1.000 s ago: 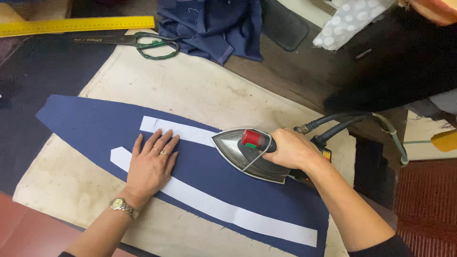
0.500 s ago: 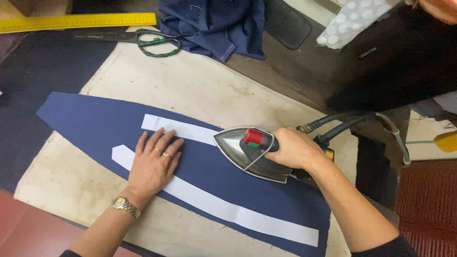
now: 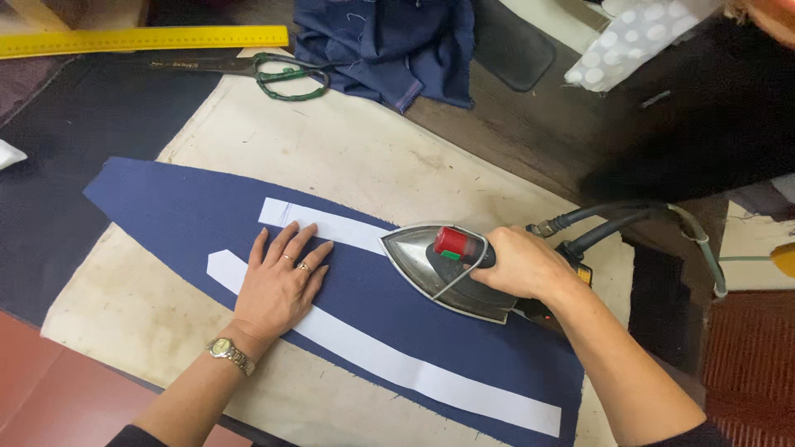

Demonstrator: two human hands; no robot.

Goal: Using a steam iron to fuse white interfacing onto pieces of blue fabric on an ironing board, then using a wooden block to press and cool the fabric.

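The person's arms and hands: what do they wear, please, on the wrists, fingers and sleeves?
The left hand has a metal wristwatch with a link band, silver and gold in tone, and rings on two fingers. The right hand shows no jewellery. Both forearms are bare; dark sleeve edges show only at the bottom of the head view.

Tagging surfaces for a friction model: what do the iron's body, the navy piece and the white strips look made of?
Iron: polished metal shell, going by its mirror-like glare; red knob looks plastic. Right hand grips its handle.
Navy piece: woven cloth, matte, with fraying threads at the edge.
White strips: thin, flat, matte; probably interfacing or paper, can't tell which. Left hand lies flat across them.
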